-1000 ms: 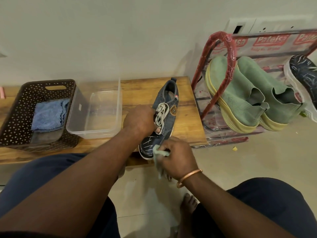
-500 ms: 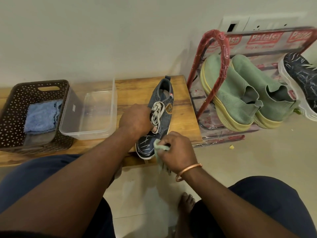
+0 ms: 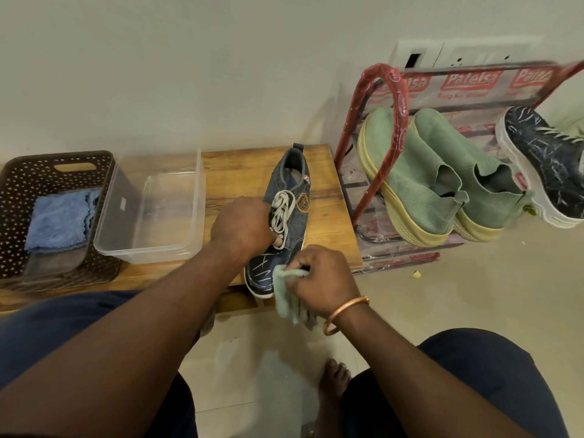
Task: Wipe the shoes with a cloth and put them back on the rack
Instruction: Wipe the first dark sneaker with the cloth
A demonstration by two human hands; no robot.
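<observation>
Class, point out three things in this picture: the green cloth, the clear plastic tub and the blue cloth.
green cloth (image 3: 286, 298), head view, its hanging lower fold
clear plastic tub (image 3: 114, 221), head view, its left wall
blue cloth (image 3: 60, 219), head view, its middle

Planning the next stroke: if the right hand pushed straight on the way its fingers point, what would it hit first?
The right hand would meet the toe of the dark shoe first, its green cloth between them; depth is unclear, but the left forearm seems next.

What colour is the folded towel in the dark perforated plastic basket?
The folded towel is light blue; the head view shows it.
</observation>
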